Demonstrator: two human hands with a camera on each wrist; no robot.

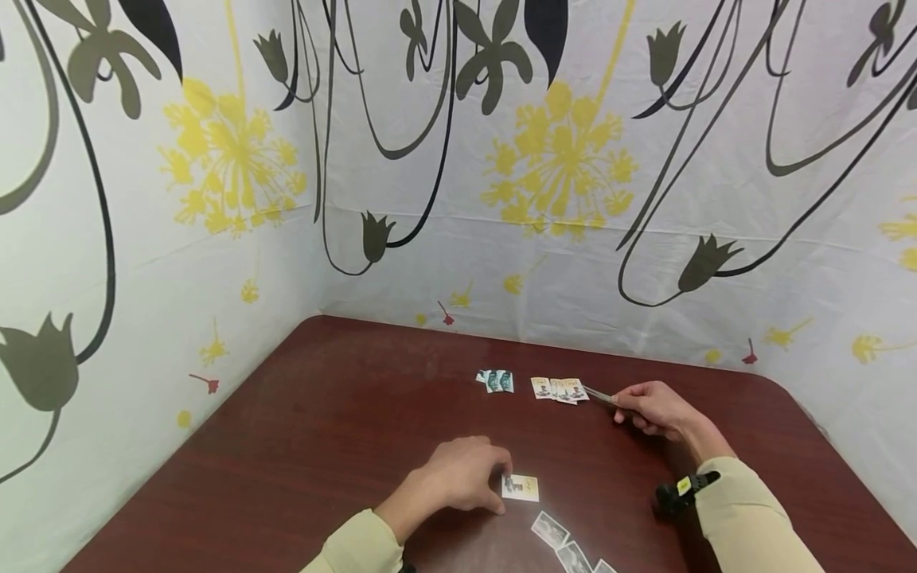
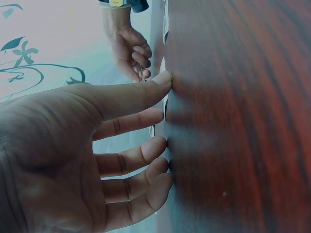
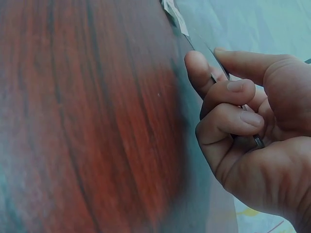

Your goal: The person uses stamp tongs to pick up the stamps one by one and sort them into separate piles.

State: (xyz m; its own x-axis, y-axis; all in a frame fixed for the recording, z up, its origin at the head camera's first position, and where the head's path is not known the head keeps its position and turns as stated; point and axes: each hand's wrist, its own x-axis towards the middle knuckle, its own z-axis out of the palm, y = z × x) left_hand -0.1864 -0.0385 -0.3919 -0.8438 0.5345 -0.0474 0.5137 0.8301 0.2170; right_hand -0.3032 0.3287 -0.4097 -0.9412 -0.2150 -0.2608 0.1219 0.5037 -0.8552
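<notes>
My right hand (image 1: pixel 657 409) grips slim metal tweezers (image 1: pixel 600 395) at the back right of the table. Their tips meet the right end of an overlapping row of yellow-and-white stamps (image 1: pixel 560 389). The right wrist view shows the fingers curled round the tweezers (image 3: pixel 221 70), and a pale stamp edge (image 3: pixel 177 18) at the far end. Nearer the front, my left hand (image 1: pixel 462 475) rests its fingertips on the table, thumb and index finger apart at the left edge of a single yellow-and-white stamp (image 1: pixel 520 488). In the left wrist view its fingers (image 2: pixel 131 150) are loosely bent.
A small overlapping group of teal stamps (image 1: pixel 496 381) lies left of the yellow-and-white row. Grey stamps (image 1: pixel 550 529) run diagonally toward the front edge of the view. The dark red wooden table (image 1: pixel 322 422) meets a patterned white cloth (image 1: pixel 430 183) behind and at the left.
</notes>
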